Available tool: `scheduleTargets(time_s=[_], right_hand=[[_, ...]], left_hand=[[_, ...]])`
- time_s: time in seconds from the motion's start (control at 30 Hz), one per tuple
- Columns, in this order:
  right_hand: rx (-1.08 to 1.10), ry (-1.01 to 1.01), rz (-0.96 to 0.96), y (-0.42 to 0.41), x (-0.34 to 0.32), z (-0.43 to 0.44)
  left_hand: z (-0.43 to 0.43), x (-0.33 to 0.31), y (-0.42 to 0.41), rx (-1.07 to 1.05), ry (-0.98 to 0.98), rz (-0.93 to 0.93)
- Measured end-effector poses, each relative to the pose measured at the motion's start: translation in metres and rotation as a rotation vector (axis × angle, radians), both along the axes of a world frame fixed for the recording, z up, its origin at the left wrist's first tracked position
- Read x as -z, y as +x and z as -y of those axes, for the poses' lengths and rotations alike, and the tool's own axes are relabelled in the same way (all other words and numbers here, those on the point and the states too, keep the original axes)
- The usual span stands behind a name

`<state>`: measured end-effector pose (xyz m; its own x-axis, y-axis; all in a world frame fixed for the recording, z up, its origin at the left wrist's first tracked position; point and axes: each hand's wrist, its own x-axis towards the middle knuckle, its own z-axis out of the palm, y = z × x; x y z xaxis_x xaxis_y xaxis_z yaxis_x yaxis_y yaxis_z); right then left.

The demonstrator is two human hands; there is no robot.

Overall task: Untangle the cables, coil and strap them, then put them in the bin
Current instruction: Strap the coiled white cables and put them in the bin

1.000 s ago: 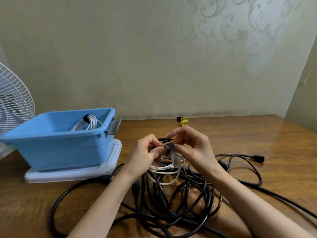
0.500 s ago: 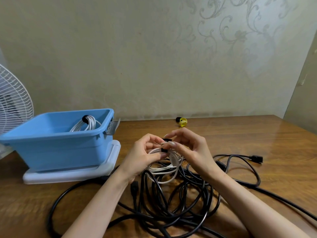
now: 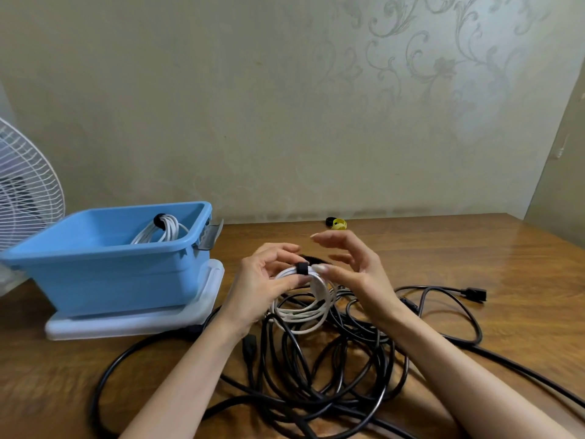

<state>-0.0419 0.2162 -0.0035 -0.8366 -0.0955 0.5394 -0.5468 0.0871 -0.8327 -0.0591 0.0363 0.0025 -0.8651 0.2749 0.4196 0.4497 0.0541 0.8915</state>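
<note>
My left hand (image 3: 258, 285) pinches a coiled white cable (image 3: 305, 308) at its top, where a black strap (image 3: 302, 268) wraps the coil. My right hand (image 3: 353, 269) hovers just right of the strap with fingers spread and relaxed; its thumb tip is near the coil. Under both hands lies a tangle of black cables (image 3: 316, 369) on the wooden table (image 3: 474, 255). The blue bin (image 3: 104, 274) stands at the left on a white lid (image 3: 126, 324) and holds another strapped white cable coil (image 3: 160, 231).
Yellow and black straps (image 3: 336, 223) lie at the table's back edge by the wall. A black plug (image 3: 474, 294) ends one cable at the right. A white fan (image 3: 25, 191) stands at the far left behind the bin.
The black strap now sits closed around the white coil. My right hand has let go of it and opened its fingers, lifting slightly away.
</note>
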Motion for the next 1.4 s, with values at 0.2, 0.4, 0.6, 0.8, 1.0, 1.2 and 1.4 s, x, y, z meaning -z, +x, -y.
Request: scheduleTargets(time_s=[0.2,0.4,0.6,0.8,1.0,1.2,1.4], right_hand=[[-0.035,0.107,0.073,-0.004,0.015,0.004],[-0.129,-0.089,0.154,0.0,0.008,0.008],[-0.165,0.186,0.137,-0.003,0.016,0.009],[0.027,-0.202,-0.003,-0.007,0.006,0.007],[-0.066,-0.27,0.062,0.001,0.008,0.019],[-0.189,-0.011,0.156,0.008,0.008,0.023],[-0.202,-0.088,0.179,0.01,0.005,0.038]], left_hand=[[0.001,-0.001,0.001,0.013,0.019,-0.008],[-0.001,-0.002,0.002,-0.008,0.075,-0.076],[-0.001,-0.001,0.001,-0.081,0.154,-0.094],[-0.016,0.003,0.006,0.011,-0.168,0.105],[-0.023,0.0,0.001,-0.049,-0.115,0.299],[0.041,-0.051,-0.012,-0.253,-0.086,0.109],[0.092,-0.093,-0.013,-0.33,-0.125,0.173]])
